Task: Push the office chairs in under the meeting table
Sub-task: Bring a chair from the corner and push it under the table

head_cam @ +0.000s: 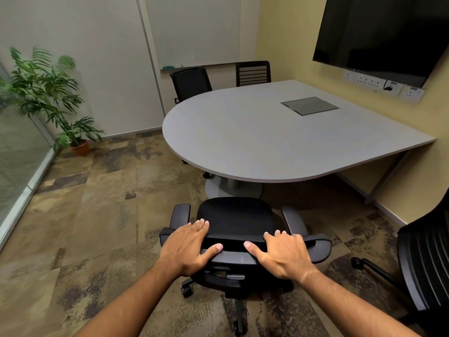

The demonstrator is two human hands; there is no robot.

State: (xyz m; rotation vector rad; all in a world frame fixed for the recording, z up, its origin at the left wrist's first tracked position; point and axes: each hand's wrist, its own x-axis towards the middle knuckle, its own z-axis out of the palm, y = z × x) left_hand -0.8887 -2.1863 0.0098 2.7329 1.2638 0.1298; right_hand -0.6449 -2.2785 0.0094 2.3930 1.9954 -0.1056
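Note:
A black office chair [235, 216] with grey armrests stands just in front of me, its seat facing the grey meeting table [243, 142] and a short gap away from the table's rounded edge. My left hand [189, 246] and my right hand [283, 254] both grip the top of its backrest, fingers over the front, thumbs behind. Another black chair [427, 259] stands at the right, out from the table. Two more black chairs [190, 82] [253, 72] sit tucked in at the table's far side.
A potted plant [56, 100] stands in the left corner by a glass wall [17, 154]. A dark screen [384, 32] and sockets [384, 85] are on the right wall. A whiteboard [194, 30] hangs at the back. Patterned carpet [97, 215] spreads to my left.

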